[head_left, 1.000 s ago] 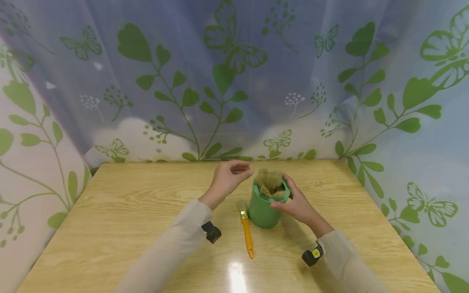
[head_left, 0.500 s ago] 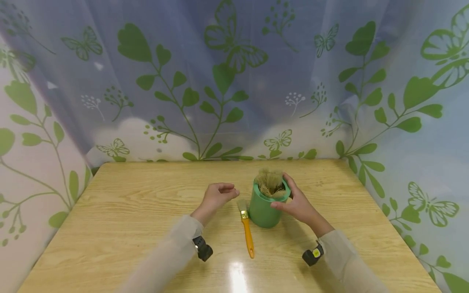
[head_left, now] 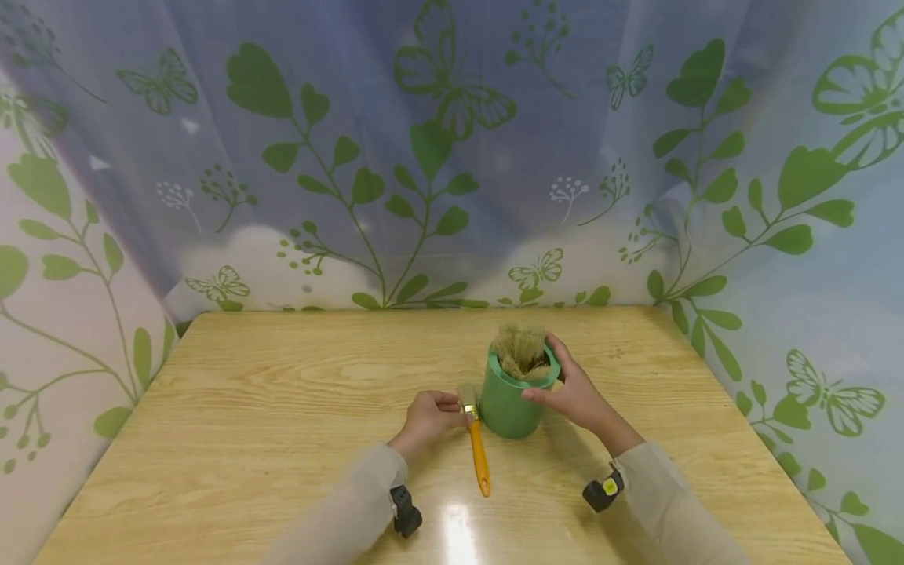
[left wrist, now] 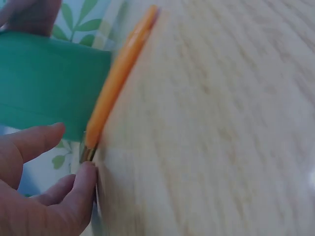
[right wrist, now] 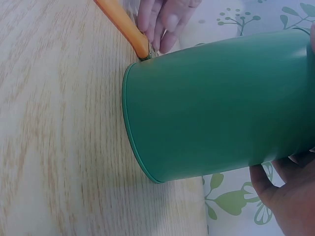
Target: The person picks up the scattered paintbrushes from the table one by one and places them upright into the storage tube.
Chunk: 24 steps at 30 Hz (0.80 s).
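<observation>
A paintbrush (head_left: pixel 478 451) with an orange handle, metal ferrule and pale bristles lies on the wooden table, just left of a green cylindrical pot (head_left: pixel 512 412). My left hand (head_left: pixel 432 421) has its fingertips right at the ferrule. In the left wrist view the thumb (left wrist: pixel 47 140) stays apart from the fingers, and the brush handle (left wrist: pixel 118 83) points away. With thumb and fingers around its upper part, my right hand (head_left: pixel 575 396) holds the upright pot. Pale tan bristles (head_left: pixel 521 349) stick up out of the pot; what lies below its rim is mostly hidden.
The wooden table (head_left: pixel 282 377) reaches back to a printed curtain (head_left: pixel 452 196) with green leaves and butterflies, which hangs along the rear and both sides. Black wrist cameras (head_left: pixel 603 492) sit on both wrists.
My left hand has moved away from beside the pot's rim, first left, then down toward the near side to the paintbrush's ferrule. The right hand and the pot have stayed in place.
</observation>
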Tool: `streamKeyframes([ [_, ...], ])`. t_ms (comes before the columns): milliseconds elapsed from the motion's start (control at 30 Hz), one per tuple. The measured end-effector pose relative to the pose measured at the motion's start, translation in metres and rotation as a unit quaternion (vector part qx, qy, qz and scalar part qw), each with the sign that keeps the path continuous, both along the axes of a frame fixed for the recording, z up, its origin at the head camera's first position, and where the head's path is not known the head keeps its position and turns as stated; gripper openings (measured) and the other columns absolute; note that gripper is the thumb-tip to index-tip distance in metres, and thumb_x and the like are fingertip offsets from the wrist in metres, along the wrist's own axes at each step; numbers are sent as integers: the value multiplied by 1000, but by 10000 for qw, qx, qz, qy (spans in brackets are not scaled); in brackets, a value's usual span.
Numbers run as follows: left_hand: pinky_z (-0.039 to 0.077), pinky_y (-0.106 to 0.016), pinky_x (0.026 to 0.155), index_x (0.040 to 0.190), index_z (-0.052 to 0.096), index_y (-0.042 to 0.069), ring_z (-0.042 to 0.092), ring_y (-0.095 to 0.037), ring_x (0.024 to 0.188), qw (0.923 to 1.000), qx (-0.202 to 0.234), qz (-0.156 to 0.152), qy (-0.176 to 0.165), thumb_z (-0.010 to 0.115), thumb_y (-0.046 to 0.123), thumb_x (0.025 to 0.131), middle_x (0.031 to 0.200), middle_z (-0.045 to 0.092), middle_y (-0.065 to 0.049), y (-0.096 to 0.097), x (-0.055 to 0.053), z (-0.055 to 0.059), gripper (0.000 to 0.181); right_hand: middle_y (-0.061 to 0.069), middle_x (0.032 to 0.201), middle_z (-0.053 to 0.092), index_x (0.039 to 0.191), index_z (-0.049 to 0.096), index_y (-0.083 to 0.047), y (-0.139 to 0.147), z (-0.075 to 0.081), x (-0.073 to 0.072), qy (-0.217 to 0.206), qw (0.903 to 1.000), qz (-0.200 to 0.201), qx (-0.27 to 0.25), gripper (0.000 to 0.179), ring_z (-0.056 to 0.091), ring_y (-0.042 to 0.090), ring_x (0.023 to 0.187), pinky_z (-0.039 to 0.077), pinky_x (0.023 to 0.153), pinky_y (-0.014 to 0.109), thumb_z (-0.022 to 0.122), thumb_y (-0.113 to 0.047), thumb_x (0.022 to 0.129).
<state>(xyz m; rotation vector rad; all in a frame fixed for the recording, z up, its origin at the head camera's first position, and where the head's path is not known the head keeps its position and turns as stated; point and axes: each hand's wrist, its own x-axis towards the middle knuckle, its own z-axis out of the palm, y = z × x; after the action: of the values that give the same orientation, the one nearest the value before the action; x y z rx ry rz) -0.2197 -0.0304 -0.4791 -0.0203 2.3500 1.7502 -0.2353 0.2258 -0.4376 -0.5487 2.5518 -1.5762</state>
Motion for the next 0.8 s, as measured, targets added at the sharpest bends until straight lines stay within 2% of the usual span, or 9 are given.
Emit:
streamKeyframes([
  [233,56,-33,77,108,64,-11,63,-26,92,9982,-433,238,344,84,5,69,99,66,-17,12,4,-3,47,21,159,5,155,3,-11,0,-1,0,42,10000,-47,73,104,13,44,143,23,109,65,75,-36,84],
  [433,55,-36,75,107,61,-11,61,-26,88,9913,-1025,180,806,86,8,68,97,64,-16,20,7,-5,50,22,158,5,155,3,-9,0,-1,1,48,10000,-28,39,104,16,45,142,24,108,65,75,-33,84],
  [567,54,-36,71,103,60,-10,60,-25,85,9874,-1214,167,1005,84,5,69,93,64,-16,22,7,-7,44,21,159,4,155,2,-11,0,0,1,-16,10000,-33,-9,103,13,44,143,22,109,66,74,-33,84],
  [800,56,-31,65,93,66,-8,65,-22,76,9836,-1418,253,1087,79,1,66,85,70,-14,19,2,-8,31,19,159,3,155,2,-11,0,1,2,-72,10000,0,-52,103,9,44,143,21,109,67,74,-35,84],
])
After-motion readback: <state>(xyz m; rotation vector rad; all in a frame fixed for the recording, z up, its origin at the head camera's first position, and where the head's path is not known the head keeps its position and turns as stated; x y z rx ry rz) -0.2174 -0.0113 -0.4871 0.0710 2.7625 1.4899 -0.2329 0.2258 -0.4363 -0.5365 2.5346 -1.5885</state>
